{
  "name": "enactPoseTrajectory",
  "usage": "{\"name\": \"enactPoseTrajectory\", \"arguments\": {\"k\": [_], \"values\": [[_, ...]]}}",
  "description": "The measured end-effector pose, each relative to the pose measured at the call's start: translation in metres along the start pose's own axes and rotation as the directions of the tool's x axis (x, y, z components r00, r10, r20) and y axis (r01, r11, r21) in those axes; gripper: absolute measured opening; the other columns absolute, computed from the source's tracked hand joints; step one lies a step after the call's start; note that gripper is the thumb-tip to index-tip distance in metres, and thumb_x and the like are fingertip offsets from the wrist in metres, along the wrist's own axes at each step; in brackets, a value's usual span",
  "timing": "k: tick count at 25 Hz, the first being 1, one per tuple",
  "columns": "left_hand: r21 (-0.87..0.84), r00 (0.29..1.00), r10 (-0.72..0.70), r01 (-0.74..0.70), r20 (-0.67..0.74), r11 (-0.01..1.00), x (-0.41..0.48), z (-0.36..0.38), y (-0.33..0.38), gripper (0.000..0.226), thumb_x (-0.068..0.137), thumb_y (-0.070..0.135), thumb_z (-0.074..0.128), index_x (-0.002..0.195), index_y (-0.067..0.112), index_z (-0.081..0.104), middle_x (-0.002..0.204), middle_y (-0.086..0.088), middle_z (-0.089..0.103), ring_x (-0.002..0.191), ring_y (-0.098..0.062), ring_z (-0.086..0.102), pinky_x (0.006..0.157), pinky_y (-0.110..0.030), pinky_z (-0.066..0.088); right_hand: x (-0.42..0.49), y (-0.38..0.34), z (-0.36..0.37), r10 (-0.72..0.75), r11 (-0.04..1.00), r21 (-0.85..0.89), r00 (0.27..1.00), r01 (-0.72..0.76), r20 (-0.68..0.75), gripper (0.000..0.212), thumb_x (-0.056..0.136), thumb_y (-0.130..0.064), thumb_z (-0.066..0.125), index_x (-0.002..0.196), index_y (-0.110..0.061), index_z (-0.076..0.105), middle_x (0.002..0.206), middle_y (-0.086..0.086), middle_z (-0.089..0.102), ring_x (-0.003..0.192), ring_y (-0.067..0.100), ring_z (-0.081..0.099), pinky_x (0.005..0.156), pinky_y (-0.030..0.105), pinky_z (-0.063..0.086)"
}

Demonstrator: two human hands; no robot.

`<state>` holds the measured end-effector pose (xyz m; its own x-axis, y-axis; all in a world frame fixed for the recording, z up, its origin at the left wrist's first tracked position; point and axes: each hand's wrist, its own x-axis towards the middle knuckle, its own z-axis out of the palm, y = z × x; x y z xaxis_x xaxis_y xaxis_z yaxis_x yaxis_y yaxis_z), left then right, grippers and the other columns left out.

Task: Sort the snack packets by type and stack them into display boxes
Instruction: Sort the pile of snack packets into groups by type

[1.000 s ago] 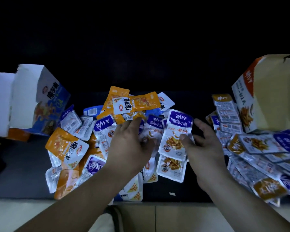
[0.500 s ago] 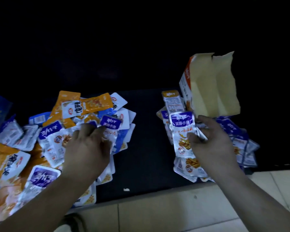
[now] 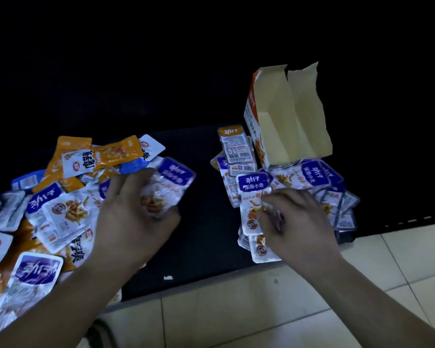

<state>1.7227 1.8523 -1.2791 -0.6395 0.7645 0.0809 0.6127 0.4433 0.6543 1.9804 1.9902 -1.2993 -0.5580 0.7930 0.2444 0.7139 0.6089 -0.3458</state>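
A mixed heap of orange and purple-topped snack packets (image 3: 60,197) covers the left of the dark surface. My left hand (image 3: 133,217) is at the heap's right edge, shut on a purple-topped packet (image 3: 166,189) lifted off it. On the right lies a pile of purple-topped packets (image 3: 312,182) in front of an open orange-and-white display box (image 3: 286,121). My right hand (image 3: 294,222) rests over that pile, fingers curled on a purple-topped packet (image 3: 253,197) at its left side. The hand is blurred.
The dark mat (image 3: 206,234) ends at a front edge, with pale floor tiles (image 3: 261,310) below. A bare strip of mat separates the two piles. A small white scrap (image 3: 168,277) lies near the edge. Everything behind the box is black.
The view swung right, so the left-hand box left the frame. My right hand carried its purple packet to the right pile. My left hand has picked a purple packet out of the mixed heap.
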Motion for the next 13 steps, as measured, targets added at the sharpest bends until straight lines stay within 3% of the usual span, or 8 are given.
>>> {"name": "enactPoseTrajectory", "arguments": {"k": [2, 3, 4, 5, 7, 9, 11, 13], "values": [[-0.179, 0.997, -0.021, 0.033, 0.069, 0.983, -0.008, 0.016, 0.032, 0.064, 0.071, 0.032, 0.088, 0.124, 0.041, 0.055, 0.117, 0.012, 0.053, 0.102, -0.011, 0.063, 0.082, -0.038, 0.058, -0.004, 0.005, -0.004, 0.067, 0.974, 0.214, 0.997, -0.075, 0.043, 0.028, 0.09, -0.024, 0.069, 0.118, -0.02, 0.074, 0.121, -0.004, 0.067, 0.114, 0.017, 0.061, 0.093, 0.038, 0.054], [-0.242, 0.996, 0.0, 0.022, 0.092, 0.97, -0.01, 0.027, 0.046, 0.06, 0.072, 0.035, 0.088, 0.12, 0.045, 0.054, 0.116, 0.015, 0.053, 0.099, -0.004, 0.063, 0.079, -0.033, 0.059, -0.004, 0.008, -0.011, 0.166, 0.926, 0.335, 0.984, -0.176, 0.059, 0.031, 0.093, -0.02, 0.069, 0.124, -0.022, 0.07, 0.125, -0.006, 0.064, 0.117, 0.007, 0.059, 0.089, 0.025, 0.054], [-0.283, 0.992, 0.038, -0.003, 0.12, 0.959, -0.013, 0.038, 0.056, 0.058, 0.073, 0.038, 0.088, 0.12, 0.045, 0.054, 0.115, 0.017, 0.054, 0.099, 0.0, 0.062, 0.078, -0.026, 0.058, -0.004, 0.009, -0.017, 0.242, 0.879, 0.407, 0.968, -0.248, 0.066, 0.036, 0.095, -0.019, 0.067, 0.131, -0.025, 0.066, 0.13, -0.008, 0.061, 0.119, -0.002, 0.056, 0.084, 0.014, 0.052], [-0.292, 0.981, 0.088, -0.035, 0.172, 0.956, -0.014, 0.048, 0.064, 0.058, 0.074, 0.041, 0.088, 0.122, 0.043, 0.055, 0.116, 0.018, 0.053, 0.1, 0.003, 0.061, 0.078, -0.019, 0.056, -0.005, 0.008, -0.022, 0.276, 0.863, 0.423, 0.959, -0.276, 0.061, 0.041, 0.096, -0.02, 0.065, 0.136, -0.027, 0.062, 0.132, -0.009, 0.059, 0.12, -0.003, 0.055, 0.081, 0.011, 0.051], [-0.284, 0.927, 0.207, -0.116, 0.313, 0.952, -0.021, 0.066, 0.07, 0.056, 0.077, 0.039, 0.087, 0.126, 0.039, 0.06, 0.118, 0.02, 0.056, 0.104, 0.006, 0.06, 0.083, -0.013, 0.052, -0.01, 0.007, -0.022, 0.259, 0.886, 0.389, 0.965, -0.251, 0.032, 0.045, 0.097, -0.022, 0.063, 0.141, -0.029, 0.056, 0.135, -0.008, 0.057, 0.124, 0.004, 0.055, 0.085, 0.027, 0.057], [-0.306, 0.886, 0.222, -0.097, 0.406, 0.947, -0.028, 0.074, 0.064, 0.051, 0.081, 0.028, 0.085, 0.128, 0.032, 0.065, 0.12, 0.018, 0.062, 0.108, 0.005, 0.062, 0.091, -0.022, 0.053, -0.016, 0.001, -0.019, 0.233, 0.866, 0.439, 0.97, -0.239, 0.068, 0.048, 0.097, -0.025, 0.063, 0.143, -0.032, 0.052, 0.136, -0.012, 0.055, 0.128, 0.003, 0.051, 0.091, 0.042, 0.058], [-0.389, 0.893, 0.199, -0.029, 0.404, 0.921, -0.039, 0.073, 0.05, 0.048, 0.085, 0.014, 0.081, 0.128, 0.026, 0.067, 0.124, 0.014, 0.066, 0.113, 0.0, 0.065, 0.096, -0.028, 0.054, -0.019, -0.004, -0.014, 0.245, 0.8, 0.533, 0.961, -0.277, 0.132, 0.048, 0.098, -0.036, 0.06, 0.144, -0.038, 0.048, 0.138, -0.019, 0.052, 0.131, 0.001, 0.049, 0.093, 0.046, 0.057], [-0.434, 0.905, 0.157, 0.033, 0.395, 0.9, -0.053, 0.055, 0.035, 0.048, 0.087, 0.006, 0.077, 0.128, 0.03, 0.067, 0.124, 0.016, 0.066, 0.117, -0.001, 0.065, 0.099, -0.023, 0.053, -0.018, -0.018, -0.011, 0.239, 0.777, 0.559, 0.957, -0.289, 0.162, 0.048, 0.096, -0.049, 0.056, 0.143, -0.039, 0.048, 0.137, -0.02, 0.051, 0.132, -0.001, 0.048, 0.096, 0.046, 0.056]]}}
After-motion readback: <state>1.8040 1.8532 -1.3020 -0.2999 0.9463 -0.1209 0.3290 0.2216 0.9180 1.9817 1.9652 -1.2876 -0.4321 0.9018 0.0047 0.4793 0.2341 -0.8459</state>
